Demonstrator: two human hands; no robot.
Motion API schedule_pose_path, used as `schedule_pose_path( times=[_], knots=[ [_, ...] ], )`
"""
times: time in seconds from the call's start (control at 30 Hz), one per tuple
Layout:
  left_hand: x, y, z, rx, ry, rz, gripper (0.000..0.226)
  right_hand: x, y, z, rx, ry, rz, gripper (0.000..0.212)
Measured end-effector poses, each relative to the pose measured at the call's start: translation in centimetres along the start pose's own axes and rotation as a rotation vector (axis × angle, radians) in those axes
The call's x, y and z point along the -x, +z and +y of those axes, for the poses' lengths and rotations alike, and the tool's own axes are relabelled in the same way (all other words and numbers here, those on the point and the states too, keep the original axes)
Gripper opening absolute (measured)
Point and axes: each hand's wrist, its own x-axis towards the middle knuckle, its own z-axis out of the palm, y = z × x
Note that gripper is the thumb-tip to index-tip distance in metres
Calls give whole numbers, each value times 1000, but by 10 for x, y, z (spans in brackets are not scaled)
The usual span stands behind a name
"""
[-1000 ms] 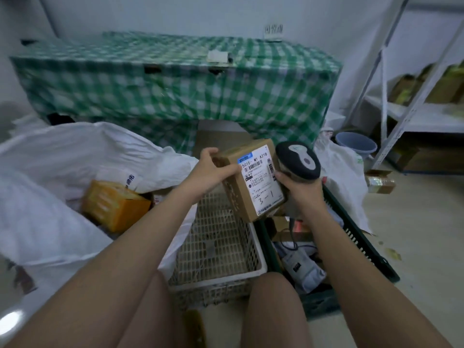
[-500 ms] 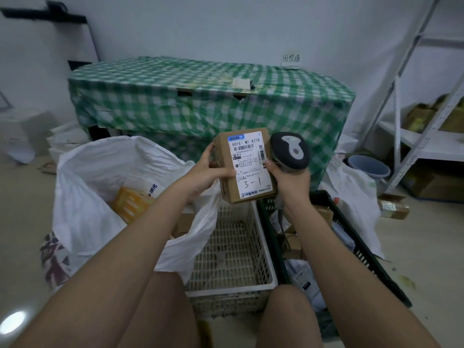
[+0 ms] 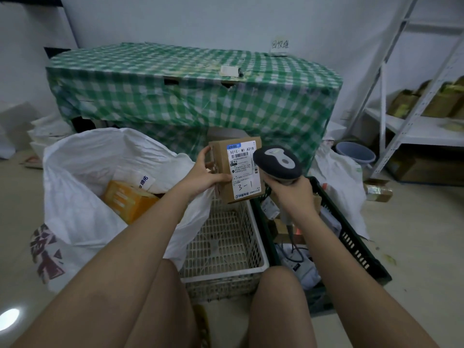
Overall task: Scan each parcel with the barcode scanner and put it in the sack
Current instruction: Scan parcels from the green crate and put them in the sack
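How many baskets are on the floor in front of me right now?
2. The white basket sits between the knees, beside the sack; the dark green basket is right of it, holding parcels. Others may be hidden.

**Dim, cool light with wide-angle bend**

The room was dim and evenly lit, with a bluish cast and soft, faint shadows. A bright glare spot lay on the floor (image 3: 9,319) at lower left. The shelf (image 3: 411,121) uprights leaned and bowed toward the edges. The picture was slightly soft throughout.
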Motion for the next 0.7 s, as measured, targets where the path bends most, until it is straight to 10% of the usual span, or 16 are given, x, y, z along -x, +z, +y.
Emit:
schedule_pose_path(
  times=[0.7],
  knots=[
    [-12, 9, -14, 33, -8, -4, 104, 29, 6, 16, 21, -34, -55, 33]
  ],
)
